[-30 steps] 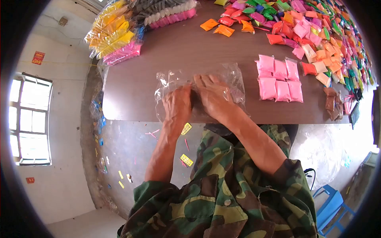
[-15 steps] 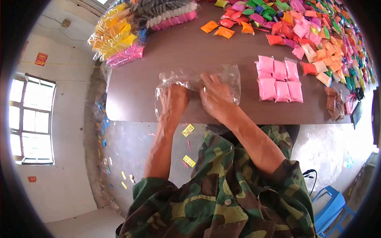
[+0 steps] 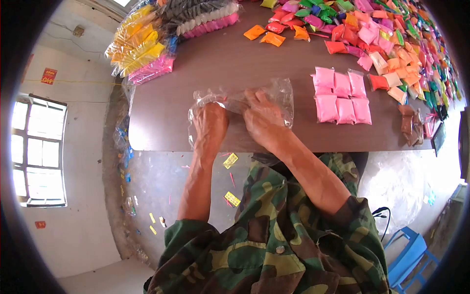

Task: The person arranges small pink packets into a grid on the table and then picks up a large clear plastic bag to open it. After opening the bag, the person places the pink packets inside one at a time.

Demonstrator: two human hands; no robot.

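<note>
A clear plastic bag [image 3: 285, 93] lies spread over the brown table near its front edge. My left hand [image 3: 210, 121] is curled closed on the bag's left part, its fingertips hidden. At the bag's right part, my right hand [image 3: 264, 115] presses down with its fingers extended forward and slightly apart, some of the film around them. To the right of the bag, several pink packets [image 3: 345, 110] lie in two neat rows, apart from both hands.
Loose colourful packets [image 3: 401, 63] heap up at the back right. Bagged yellow and orange packets [image 3: 142, 44] stand at the back left, beside dark, white and pink ones. Brown packets [image 3: 411, 125] lie near the right edge. A blue stool [image 3: 409, 257] stands on the floor.
The whole view has shifted slightly. Both hands remain at the bag, with only small movements of the fingers and film.
</note>
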